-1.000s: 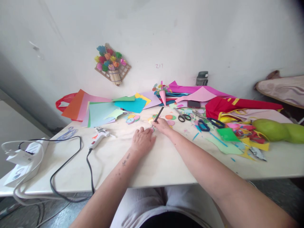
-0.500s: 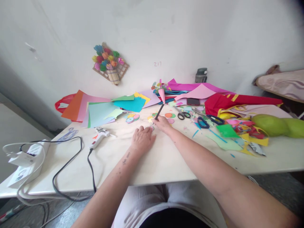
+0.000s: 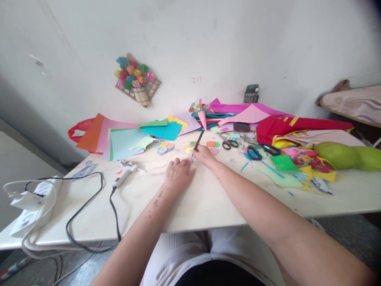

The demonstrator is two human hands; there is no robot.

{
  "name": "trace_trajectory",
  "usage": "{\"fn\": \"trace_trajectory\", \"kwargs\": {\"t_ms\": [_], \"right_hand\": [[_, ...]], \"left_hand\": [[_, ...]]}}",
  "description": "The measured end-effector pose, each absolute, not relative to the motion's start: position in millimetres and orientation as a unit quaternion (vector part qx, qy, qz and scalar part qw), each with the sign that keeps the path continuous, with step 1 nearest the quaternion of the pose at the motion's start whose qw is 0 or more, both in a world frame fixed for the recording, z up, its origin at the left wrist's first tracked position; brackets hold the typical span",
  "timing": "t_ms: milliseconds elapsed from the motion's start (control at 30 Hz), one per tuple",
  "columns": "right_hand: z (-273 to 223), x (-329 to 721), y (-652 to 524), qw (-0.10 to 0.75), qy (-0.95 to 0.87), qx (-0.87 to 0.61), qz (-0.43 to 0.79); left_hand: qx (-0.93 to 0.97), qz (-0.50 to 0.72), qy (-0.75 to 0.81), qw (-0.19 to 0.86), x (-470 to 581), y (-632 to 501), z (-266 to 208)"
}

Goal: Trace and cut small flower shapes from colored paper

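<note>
My right hand (image 3: 202, 154) is closed around a slim dark pen or pencil (image 3: 199, 140), its tip pointing down at the table. My left hand (image 3: 177, 174) lies flat, its fingertips beside or on a small pink paper piece (image 3: 189, 161) mostly hidden by the fingers. The pen's tip reaches close to that piece. Beyond my hands lie round paper cut-outs, among them an orange disc (image 3: 211, 144) and a pink disc (image 3: 213, 151). A pink paper cone with small paper flowers (image 3: 202, 117) sits farther back.
A white glue gun (image 3: 124, 174) with a black cord lies left, near a power strip (image 3: 37, 202). Right are black-handled scissors (image 3: 229, 143), blue-handled scissors (image 3: 254, 153), paper scraps (image 3: 282, 163) and a phone (image 3: 241, 127). Coloured sheets (image 3: 126, 141) lie at the back.
The view has shifted very slightly. Both hands stay in nearly the same place, and the pen's upper end leans a little more to the left.
</note>
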State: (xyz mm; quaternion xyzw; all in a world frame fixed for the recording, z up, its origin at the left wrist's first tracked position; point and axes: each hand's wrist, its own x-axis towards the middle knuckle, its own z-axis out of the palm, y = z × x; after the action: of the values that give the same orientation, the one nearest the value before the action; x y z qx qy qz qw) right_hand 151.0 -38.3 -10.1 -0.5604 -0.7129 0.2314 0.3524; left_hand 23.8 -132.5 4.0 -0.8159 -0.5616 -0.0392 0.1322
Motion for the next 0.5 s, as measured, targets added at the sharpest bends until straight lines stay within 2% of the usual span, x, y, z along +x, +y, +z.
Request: {"fn": "trace_trajectory", "kwargs": {"t_ms": [500], "right_hand": [[-9.0, 150.5, -39.5, 0.34, -0.719, -0.56, 0.231]], "left_hand": [[-0.815, -0.037, -0.564, 0.126, 24.2, -132.7, 5.1]]}}
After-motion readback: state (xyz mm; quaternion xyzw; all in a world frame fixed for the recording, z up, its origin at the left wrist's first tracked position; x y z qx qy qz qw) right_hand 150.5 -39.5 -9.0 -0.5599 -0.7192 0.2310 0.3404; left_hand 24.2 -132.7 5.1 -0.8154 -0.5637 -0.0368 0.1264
